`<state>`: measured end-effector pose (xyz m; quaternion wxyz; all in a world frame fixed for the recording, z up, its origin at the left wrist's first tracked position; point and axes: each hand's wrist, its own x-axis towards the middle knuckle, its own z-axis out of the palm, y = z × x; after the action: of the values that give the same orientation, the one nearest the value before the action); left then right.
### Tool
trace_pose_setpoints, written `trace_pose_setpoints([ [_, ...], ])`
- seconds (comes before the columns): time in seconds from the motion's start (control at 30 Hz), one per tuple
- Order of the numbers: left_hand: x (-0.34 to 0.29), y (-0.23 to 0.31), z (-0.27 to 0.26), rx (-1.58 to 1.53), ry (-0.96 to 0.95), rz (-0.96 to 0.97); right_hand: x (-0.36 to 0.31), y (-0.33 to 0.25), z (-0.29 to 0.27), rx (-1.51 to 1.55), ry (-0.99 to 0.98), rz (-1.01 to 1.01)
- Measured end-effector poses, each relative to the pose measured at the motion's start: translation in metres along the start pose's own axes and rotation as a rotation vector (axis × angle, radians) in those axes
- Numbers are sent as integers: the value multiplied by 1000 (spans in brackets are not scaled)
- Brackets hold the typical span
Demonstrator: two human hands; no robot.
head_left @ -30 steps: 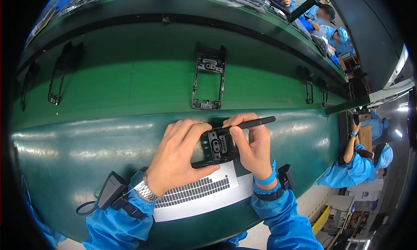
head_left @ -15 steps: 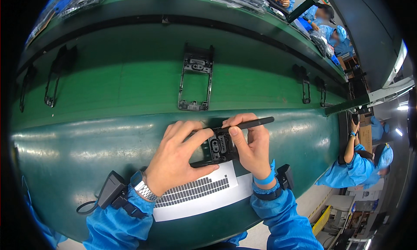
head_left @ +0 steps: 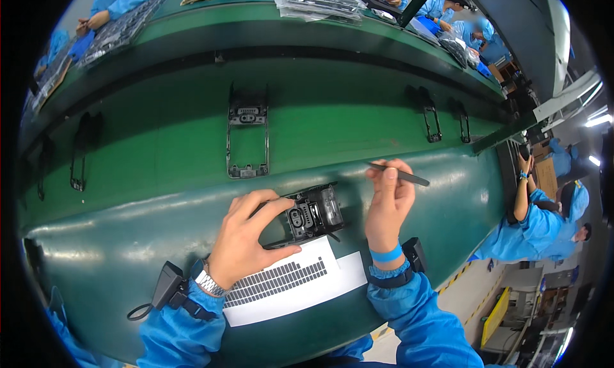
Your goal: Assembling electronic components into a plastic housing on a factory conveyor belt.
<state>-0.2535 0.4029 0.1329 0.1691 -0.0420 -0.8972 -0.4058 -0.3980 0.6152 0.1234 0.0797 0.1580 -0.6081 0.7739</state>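
Note:
My left hand grips a black plastic device frame by its left part, fingers on the far edge and thumb on the near edge. Oval and slotted openings show in the frame's middle, and a glossy dark section lies at its right end. Off to the right, my right hand pinches a pair of dark tweezers between thumb and fingers, apart from the frame. Under the frame's near edge lies a white sheet bearing rows of small black rectangular pieces.
Beyond my table edge, a green belt carries another black frame and more frames at left and right. Bagged dark parts lie on the far bench, where co-workers sit. Another person works at the right.
My right hand with the tweezers has drawn away from the frame to the right. The left hand still holds the frame. The view has shifted, and the belt frame appears further left.

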Motion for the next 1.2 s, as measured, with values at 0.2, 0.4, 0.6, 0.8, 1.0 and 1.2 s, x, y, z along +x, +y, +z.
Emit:
trace_pose_setpoints([
  [0.2, 37, -21, -49, 260, 509, -100, 8, -9, -19, 16, 189, -125],
  [0.4, 51, -130, -113, 731, 515, -567, -4, -12, 1, 49, 170, -97],
  [0.6, 76, -74, -44, 765, 426, -293, -7, -24, -8, -36, 87, -97],
  [0.8, 72, -76, -21, 420, 546, -314, -38, -49, 16, 81, -380, 70],
  [1.0, 49, 17, -6, -46, 79, -4, -74, -73, -14, -277, -766, 144],
  [1.2, 8, 18, 7, 29, -37, 46, -86, -64, -13, -346, -764, 237],
])
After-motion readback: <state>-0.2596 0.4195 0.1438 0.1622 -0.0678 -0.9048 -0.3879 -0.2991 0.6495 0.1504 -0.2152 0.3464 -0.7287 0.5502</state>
